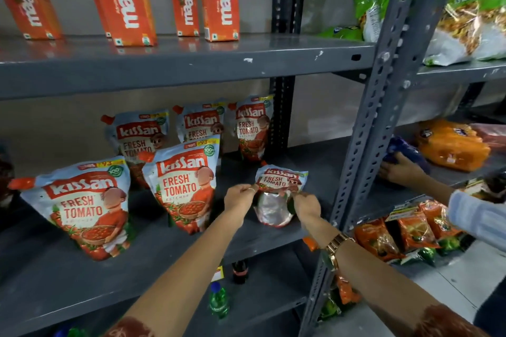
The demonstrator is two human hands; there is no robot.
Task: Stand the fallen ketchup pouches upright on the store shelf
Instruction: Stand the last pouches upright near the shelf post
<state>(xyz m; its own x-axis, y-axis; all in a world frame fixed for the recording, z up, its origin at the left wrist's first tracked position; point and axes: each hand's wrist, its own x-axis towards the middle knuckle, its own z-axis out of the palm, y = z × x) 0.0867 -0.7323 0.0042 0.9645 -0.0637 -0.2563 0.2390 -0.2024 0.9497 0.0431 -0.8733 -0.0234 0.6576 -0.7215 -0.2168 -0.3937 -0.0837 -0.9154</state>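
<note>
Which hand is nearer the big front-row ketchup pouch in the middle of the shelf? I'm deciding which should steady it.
The left hand is nearer: it lies just right of the middle front pouch. The right hand is farther right, beyond the fallen pouch both hands grip.

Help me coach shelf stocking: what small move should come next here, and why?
Probably tip the pouch up onto its base. Both hands, left and right, pinch its sides, yet it leans back with its silver bottom facing out, while the other pouches stand upright.
</note>
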